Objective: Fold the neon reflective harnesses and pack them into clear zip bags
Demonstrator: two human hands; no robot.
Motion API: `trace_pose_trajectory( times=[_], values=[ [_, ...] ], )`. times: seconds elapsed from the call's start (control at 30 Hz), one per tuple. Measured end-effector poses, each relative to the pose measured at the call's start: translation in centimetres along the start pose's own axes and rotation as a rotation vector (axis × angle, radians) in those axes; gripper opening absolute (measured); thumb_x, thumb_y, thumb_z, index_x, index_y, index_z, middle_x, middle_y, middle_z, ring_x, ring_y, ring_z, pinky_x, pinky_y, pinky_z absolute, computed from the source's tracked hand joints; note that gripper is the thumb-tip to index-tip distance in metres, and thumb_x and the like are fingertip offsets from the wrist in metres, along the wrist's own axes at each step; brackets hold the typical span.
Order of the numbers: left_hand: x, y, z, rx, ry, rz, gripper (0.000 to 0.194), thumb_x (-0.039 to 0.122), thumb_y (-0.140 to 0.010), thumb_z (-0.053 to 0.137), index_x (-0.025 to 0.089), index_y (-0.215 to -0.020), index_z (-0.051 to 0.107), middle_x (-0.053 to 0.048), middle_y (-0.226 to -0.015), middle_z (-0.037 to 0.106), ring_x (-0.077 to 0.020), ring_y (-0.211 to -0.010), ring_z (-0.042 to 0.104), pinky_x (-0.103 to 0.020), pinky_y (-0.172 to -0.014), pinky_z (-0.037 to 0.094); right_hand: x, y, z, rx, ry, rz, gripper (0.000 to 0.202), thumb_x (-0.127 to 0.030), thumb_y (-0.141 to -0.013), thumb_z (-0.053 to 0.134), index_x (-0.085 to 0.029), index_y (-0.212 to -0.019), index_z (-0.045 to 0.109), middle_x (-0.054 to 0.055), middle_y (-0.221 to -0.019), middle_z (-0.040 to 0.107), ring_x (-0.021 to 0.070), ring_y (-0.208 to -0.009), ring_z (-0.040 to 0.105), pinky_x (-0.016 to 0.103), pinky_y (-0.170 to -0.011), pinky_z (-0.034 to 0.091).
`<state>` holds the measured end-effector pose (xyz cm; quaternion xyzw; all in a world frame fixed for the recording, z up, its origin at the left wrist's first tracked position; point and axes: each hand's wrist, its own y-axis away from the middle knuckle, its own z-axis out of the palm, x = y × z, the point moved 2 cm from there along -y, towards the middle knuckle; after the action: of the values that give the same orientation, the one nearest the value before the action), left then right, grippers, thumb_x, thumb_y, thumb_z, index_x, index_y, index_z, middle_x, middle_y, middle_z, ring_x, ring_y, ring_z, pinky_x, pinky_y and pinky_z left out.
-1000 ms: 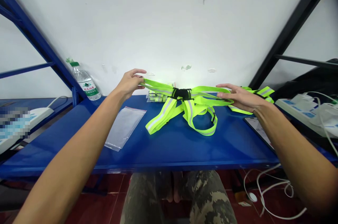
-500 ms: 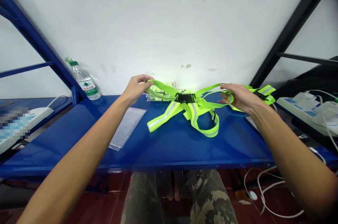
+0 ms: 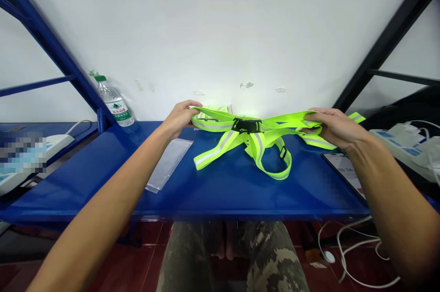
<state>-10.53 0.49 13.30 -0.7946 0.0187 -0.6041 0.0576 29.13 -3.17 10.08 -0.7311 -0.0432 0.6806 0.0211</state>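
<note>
A neon yellow reflective strap harness [image 3: 257,143] with grey stripes is stretched sideways above the blue table. Its black buckle [image 3: 246,125] sits at the middle, fastened. My left hand [image 3: 184,117] pinches the left end of the waist loop. On the other side, my right hand [image 3: 328,126] grips the right end, fingers partly hidden by the strap. Two lower loops hang down onto the table, the right one with a small black slider [image 3: 283,152]. Behind my left hand lies a packed bag of similar straps [image 3: 223,109], mostly covered.
An empty clear plastic bag [image 3: 168,163] lies left on the blue table [image 3: 220,200]. A water bottle [image 3: 117,103] leans on the wall. At right are a phone [image 3: 343,170], more yellow straps [image 3: 318,141] and a power strip [image 3: 405,145]; another power strip [image 3: 57,143] is far left.
My right hand has moved right and pulled the waist loop straighter and wider. My left hand keeps its hold. The view has shifted slightly, showing more of the phone.
</note>
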Motion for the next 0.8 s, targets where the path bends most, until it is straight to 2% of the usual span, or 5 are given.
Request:
trace_pose_trajectory(
  times=[0.17, 0.3, 0.53, 0.67, 0.8],
  values=[
    [0.2, 0.2, 0.7, -0.07, 0.033, 0.007, 0.031, 0.015, -0.075, 0.052, 0.016, -0.103, 0.064, -0.003, -0.075, 0.059, -0.0119, -0.054, 0.055, -0.028, -0.053, 0.051, 0.0, 2.1, 1.0, -0.369, 0.11, -0.017, 0.023, -0.033, -0.07, 0.08, -0.021, -0.078, 0.063, 0.006, -0.103, 0.067, 0.0202, -0.096, 0.062, 0.033, -0.084, 0.05],
    [1.2, 0.7, 2.1, -0.067, 0.222, 0.082, 0.034, 0.016, -0.076, 0.05, 0.017, -0.108, 0.061, 0.003, -0.064, 0.047, -0.0088, -0.046, 0.047, -0.029, -0.056, 0.053, 0.9, 3.0, 4.0, -0.657, 0.226, 0.039, 0.027, -0.039, -0.074, 0.077, -0.019, -0.069, 0.058, 0.01, -0.129, 0.06, 0.029, -0.123, 0.053, 0.045, -0.102, 0.043],
    [4.5, 1.5, 5.7, -0.028, 0.223, 0.216, 0.029, 0.025, -0.083, 0.053, 0.021, -0.111, 0.062, 0.0, -0.07, 0.049, -0.0124, -0.058, 0.056, -0.027, -0.057, 0.049, 3.5, 0.3, 10.9, -0.414, 0.16, 0.056, 0.055, -0.034, -0.068, 0.081, -0.023, -0.119, 0.061, 0.01, -0.117, 0.067, 0.0224, -0.103, 0.064, 0.038, -0.088, 0.054],
    [5.1, 1.4, 5.3, 0.049, 0.181, 0.248, 0.03, 0.03, -0.084, 0.058, 0.021, -0.113, 0.06, -0.002, -0.076, 0.052, -0.0175, -0.071, 0.062, -0.028, -0.06, 0.046, 3.6, -0.1, 13.2, -0.487, 0.083, 0.074, 0.03, -0.03, -0.067, 0.079, -0.018, -0.093, 0.068, 0.003, -0.082, 0.069, 0.015, -0.074, 0.064, 0.031, -0.075, 0.052],
    [4.9, 1.2, 2.9, 0.062, 0.184, 0.223, 0.033, 0.028, -0.082, 0.057, 0.021, -0.113, 0.06, -0.002, -0.075, 0.049, -0.0132, -0.066, 0.058, -0.024, -0.057, 0.041, 2.5, -0.6, 11.6, -0.283, 0.037, -0.001, 0.029, -0.022, -0.059, 0.078, -0.018, -0.085, 0.064, -0.002, -0.073, 0.064, 0.0124, -0.065, 0.059, 0.028, -0.067, 0.049]
  ],
)
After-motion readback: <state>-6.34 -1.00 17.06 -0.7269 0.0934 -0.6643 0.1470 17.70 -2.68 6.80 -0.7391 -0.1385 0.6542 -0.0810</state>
